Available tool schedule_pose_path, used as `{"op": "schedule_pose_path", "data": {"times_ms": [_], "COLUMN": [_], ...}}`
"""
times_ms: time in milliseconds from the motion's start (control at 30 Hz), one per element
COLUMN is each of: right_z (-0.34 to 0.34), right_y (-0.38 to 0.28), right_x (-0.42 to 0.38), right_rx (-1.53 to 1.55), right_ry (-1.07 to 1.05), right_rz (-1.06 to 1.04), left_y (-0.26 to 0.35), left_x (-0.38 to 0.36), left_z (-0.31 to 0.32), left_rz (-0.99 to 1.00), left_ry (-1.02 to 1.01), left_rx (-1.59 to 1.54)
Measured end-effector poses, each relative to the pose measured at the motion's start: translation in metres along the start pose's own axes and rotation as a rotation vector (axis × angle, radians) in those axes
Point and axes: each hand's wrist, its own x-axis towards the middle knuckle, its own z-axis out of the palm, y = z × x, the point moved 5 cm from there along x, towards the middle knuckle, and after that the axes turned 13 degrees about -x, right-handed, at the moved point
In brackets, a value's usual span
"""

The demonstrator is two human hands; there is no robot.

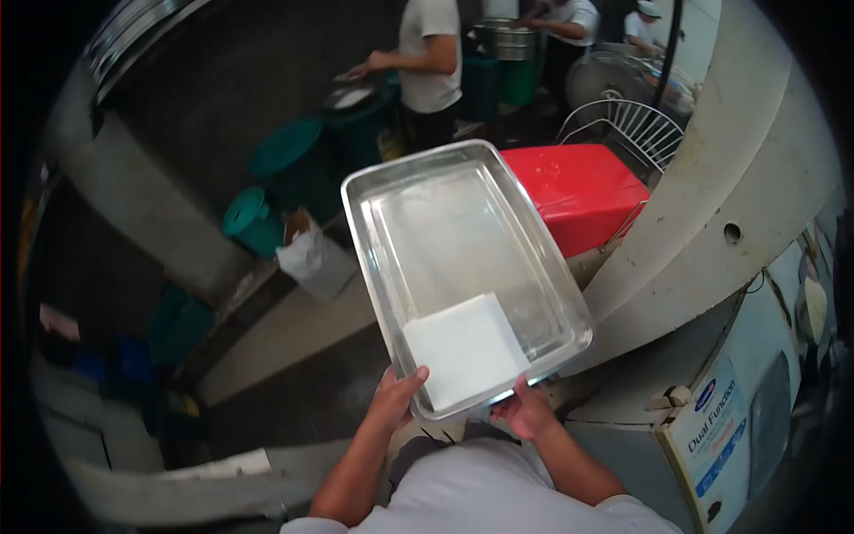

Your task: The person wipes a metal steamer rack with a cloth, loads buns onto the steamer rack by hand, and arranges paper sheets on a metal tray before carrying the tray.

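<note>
A rectangular metal tray (445,231) is held out in front of my body, tilted in this view. My left hand (394,398) grips its near left corner, thumb over the rim. My right hand (525,409) clasps the near edge farther right, with the thumb on top and fingers underneath. Inside the tray, at the near end, lies a flat stack of white square sheets (465,350). The rest of the tray's bottom shows bare, shiny metal.
Beyond the tray sits a red box-shaped thing (578,191) beside a white wire rack (636,129). Green bins (252,216) and a white sack (313,258) stand left. A white freezer labelled "Dual Function" (721,436) is close at right. Several people (431,53) work at the back.
</note>
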Motion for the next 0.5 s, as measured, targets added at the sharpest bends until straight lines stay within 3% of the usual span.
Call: {"op": "schedule_pose_path", "data": {"times_ms": [167, 500], "right_z": [0.031, 0.086], "right_y": [-0.024, -0.041], "right_x": [0.053, 0.165], "right_rx": [0.037, 0.275], "right_ry": [0.222, 0.548], "right_rz": [0.056, -0.310], "left_y": [0.043, 0.130], "left_x": [0.073, 0.231], "left_z": [0.001, 0.002], "left_rz": [-0.115, -0.215], "left_ry": [-0.174, -0.465], "left_rx": [0.047, 0.279]}}
